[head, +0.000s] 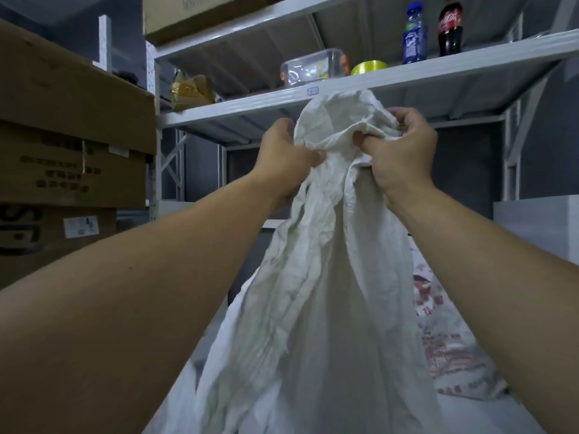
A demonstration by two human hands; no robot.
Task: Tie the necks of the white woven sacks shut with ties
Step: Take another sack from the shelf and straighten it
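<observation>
Front: creased off-white woven sack [313, 292], plain, no print on the side seen, greyer in the folds. Right of it: second white woven sack [445, 333], red printed characters and figures.

Behind: pale grey metal shelving [250, 101], with a small white label [312, 90] bearing dark marks on the middle shelf's front edge. On that shelf, left to right:
- gold foil packet [191, 89]
- clear plastic box [313, 68], orange clips, yellow inside
- glossy yellow-green tape roll [368, 68]
- blue plastic bottle [414, 36], white lettering
- dark cola bottle [450, 26], red label

Left: brown cardboard boxes [62, 136], dark blurred print, one white sticker [80, 226]. Back: dark grey wall [463, 170].
</observation>
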